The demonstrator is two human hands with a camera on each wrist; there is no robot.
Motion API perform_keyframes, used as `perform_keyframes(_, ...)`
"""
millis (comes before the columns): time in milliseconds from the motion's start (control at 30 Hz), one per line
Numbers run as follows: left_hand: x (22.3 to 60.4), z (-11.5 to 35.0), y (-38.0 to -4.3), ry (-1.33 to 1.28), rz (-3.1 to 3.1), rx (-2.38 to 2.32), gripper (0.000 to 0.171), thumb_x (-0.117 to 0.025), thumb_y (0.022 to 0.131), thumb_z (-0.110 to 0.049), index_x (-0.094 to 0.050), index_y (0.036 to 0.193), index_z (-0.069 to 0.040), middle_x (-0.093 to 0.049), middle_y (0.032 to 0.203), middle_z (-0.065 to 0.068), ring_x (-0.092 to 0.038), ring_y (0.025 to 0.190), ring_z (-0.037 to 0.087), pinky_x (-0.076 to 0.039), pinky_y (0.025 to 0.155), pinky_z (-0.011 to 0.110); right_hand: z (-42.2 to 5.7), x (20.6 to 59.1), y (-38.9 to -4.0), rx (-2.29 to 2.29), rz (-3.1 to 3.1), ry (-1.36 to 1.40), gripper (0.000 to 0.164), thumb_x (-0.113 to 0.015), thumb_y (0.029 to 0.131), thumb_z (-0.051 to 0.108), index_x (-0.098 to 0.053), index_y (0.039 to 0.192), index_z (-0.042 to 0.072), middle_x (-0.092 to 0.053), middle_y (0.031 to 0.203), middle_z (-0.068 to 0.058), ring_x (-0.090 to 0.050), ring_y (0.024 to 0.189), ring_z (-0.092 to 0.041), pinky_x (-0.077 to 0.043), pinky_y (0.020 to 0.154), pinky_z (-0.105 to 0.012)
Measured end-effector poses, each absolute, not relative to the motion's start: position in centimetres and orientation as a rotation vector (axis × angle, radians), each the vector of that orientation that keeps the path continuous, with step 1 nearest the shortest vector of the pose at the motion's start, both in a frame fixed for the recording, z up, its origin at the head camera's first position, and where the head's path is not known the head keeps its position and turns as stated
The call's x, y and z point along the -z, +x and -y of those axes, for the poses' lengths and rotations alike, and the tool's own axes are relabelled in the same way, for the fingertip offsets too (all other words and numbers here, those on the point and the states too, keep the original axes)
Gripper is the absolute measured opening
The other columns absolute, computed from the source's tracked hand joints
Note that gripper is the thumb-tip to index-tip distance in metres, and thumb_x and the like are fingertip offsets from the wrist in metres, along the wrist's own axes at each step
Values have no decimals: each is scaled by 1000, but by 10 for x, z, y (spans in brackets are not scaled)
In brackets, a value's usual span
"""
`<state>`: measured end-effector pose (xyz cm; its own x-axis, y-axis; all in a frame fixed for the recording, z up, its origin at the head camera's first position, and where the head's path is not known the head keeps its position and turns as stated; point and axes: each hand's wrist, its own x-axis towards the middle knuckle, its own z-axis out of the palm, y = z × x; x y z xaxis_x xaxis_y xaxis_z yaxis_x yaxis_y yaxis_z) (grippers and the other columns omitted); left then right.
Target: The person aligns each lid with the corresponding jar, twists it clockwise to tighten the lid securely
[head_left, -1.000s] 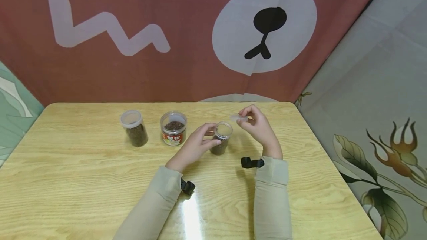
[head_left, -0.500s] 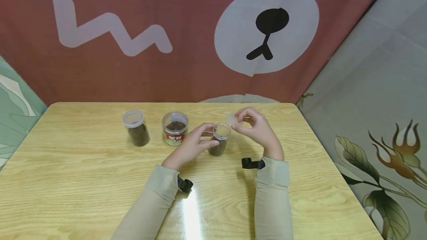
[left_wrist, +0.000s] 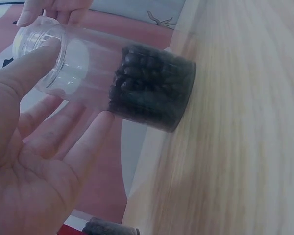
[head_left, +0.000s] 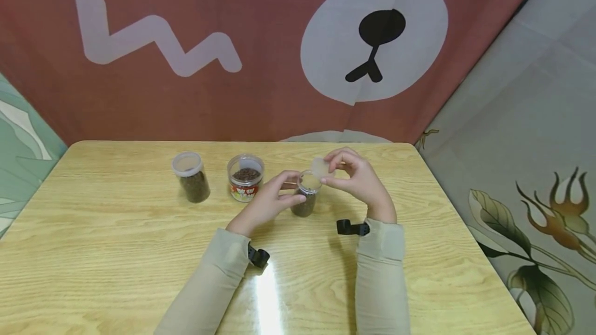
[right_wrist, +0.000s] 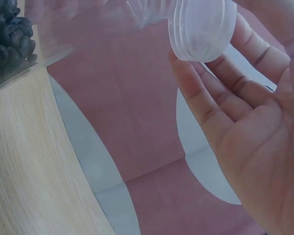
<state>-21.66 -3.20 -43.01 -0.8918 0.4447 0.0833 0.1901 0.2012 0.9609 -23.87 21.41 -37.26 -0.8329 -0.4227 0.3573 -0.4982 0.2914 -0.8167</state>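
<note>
A clear plastic jar [head_left: 304,207], its lower part filled with small dark pieces like beans, stands upright on the table. My left hand [head_left: 270,201] grips it near the top, thumb on the near side and fingers behind. In the left wrist view the dark pieces [left_wrist: 149,83] fill about half of the jar. My right hand [head_left: 356,177] pinches a translucent white lid [head_left: 321,167] by its edge. The lid is tilted, right at the jar's open mouth. The right wrist view shows the lid's ridged inner side [right_wrist: 203,29] between thumb and fingers.
Left of my hands a wide clear jar [head_left: 245,179] with a red label holds brown bits. Farther left stands a capped clear jar [head_left: 193,182] with dark contents. The wooden table [head_left: 116,252] ends at a reddish cloth [head_left: 261,102] behind.
My right hand has brought the lid leftward and down, from beside the jar to its mouth, turning it from edge-on to tilted. My left hand keeps its grip on the jar.
</note>
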Motion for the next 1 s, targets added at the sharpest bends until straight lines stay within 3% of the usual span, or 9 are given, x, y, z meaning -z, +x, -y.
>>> perform_keyframes(367, 437, 33, -220, 584, -2229, -1809, 53, -74, 96, -22, -53, 144, -13, -56, 143, 4, -54, 132, 27, -52, 102, 39, -211, 375, -241, -1612, 2462, 935, 25, -83, 80, -8, -60, 88, -2, -59, 117, -14, -55, 117, -29, -49, 105, -37)
perform_keyframes(1000, 450, 36, -224, 583, -2197, -1821, 50, -74, 95, -19, -56, 140, -6, -57, 141, 11, -55, 131, 30, -50, 104, 42, -204, 376, -241, -1572, 2528, 1034, 25, -85, 79, -5, -64, 88, 5, -61, 116, -12, -57, 117, -26, -48, 106, -42)
